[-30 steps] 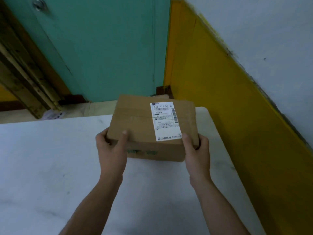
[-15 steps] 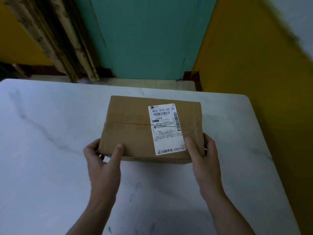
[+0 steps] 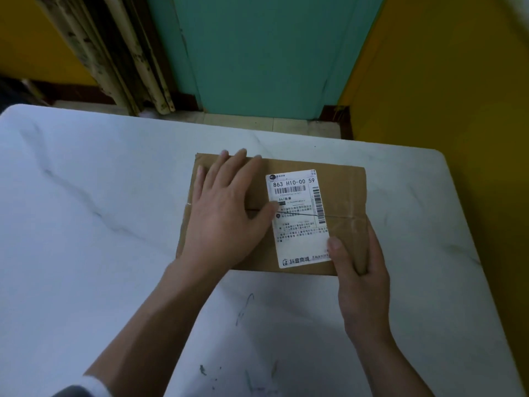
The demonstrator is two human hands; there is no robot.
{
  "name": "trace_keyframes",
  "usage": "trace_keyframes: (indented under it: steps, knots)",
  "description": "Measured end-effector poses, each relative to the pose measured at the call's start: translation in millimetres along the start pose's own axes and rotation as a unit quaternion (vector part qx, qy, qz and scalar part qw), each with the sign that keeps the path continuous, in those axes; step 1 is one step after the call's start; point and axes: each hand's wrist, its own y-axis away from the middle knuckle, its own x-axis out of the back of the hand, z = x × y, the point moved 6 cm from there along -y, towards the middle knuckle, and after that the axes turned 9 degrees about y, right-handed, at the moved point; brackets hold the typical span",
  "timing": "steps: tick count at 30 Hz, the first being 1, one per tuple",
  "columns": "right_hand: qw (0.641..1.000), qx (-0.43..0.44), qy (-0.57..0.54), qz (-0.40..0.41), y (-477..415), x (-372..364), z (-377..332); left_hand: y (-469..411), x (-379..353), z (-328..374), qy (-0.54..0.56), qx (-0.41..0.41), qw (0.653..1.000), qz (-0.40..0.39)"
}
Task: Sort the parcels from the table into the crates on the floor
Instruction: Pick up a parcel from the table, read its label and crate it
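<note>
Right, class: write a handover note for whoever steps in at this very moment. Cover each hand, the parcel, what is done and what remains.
Left hand: lies flat, fingers straight, on top of the parcel.
Right hand: grips the parcel's near right corner, thumb on top.
Parcel: on the white table, label facing up. Crates are out of view.
Done: nothing the view can confirm.
Left: lift the parcel and put it in a crate on the floor.

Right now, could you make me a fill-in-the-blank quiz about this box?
The box rests on a ____ table.
The left hand lies flat on the box's ____.
The right hand grips its near ____ corner.
The label's top line ends in ____.
Missing: white; top; right; 59.
</note>
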Motion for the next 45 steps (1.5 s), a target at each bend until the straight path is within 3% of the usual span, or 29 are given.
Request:
trace_keyframes:
  steps: [20, 45]
  knots:
    - [0.999, 0.003, -0.049, -0.004, 0, -5, -1, -23, -9, -6, -0.032, 0.034, 0.998, -0.047]
    - [0.998, 0.035, -0.046, -0.005, 2, -1, 0, -12, -11, -6, -0.055, 0.012, 0.995, -0.085]
